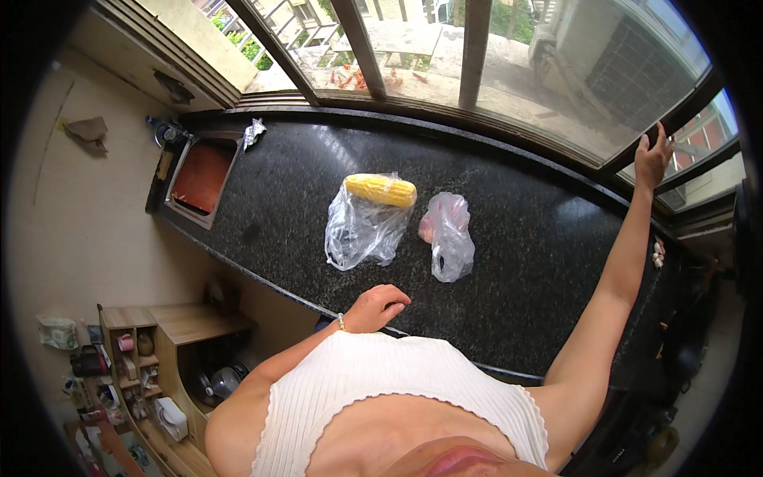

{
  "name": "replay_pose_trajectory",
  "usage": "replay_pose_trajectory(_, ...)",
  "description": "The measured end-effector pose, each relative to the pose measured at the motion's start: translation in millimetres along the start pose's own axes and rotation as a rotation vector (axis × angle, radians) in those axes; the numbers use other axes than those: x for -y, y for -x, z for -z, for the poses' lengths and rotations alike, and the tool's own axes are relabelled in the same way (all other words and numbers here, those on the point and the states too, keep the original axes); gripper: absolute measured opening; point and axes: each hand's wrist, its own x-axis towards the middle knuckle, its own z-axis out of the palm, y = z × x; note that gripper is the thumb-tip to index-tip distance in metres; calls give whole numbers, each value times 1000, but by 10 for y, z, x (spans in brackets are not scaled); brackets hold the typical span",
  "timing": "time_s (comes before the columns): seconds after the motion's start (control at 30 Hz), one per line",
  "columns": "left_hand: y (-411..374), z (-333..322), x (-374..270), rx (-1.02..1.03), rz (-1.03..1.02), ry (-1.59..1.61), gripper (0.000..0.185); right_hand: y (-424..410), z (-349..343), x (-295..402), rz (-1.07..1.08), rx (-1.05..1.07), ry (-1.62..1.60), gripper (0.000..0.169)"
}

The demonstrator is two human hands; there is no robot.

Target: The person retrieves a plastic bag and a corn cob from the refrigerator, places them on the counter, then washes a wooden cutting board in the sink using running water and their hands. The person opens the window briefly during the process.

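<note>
My right arm stretches far to the right, where my right hand [654, 158] rests spread-fingered against the window frame [636, 146]. Loosely curled and holding nothing, my left hand [375, 307] is over the front edge of the black speckled countertop [512, 238]. Beyond it lies a clear plastic bag [366, 235] with a yellow corn cob [381, 191] at its far end; the cob seems to be inside the plastic. To the right is a second thin plastic bag [451, 250], with something pinkish in it that I cannot make out.
A metal sink [217, 206] with a reddish basin is set in the counter's left end, crumpled foil [254, 132] beside it. Garlic bulbs [658, 253] and a dark wok [685, 334] are at right. A wooden shelf unit [197, 322] stands lower left.
</note>
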Motion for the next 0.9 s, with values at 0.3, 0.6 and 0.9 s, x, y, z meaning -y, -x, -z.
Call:
replay_pose_trajectory(0.3,-84,-31,-94,31,34,5,14,-255,-243,-1088,-201,25,-154,43)
replay_pose_trajectory(0.6,-143,-52,28,85,9,25,14,-54,-312,-178,77,84,-206,35)
replay_pose_trajectory(0.9,171,352,263,-64,13,41,14,392,-408,2523,140,211,-340,57)
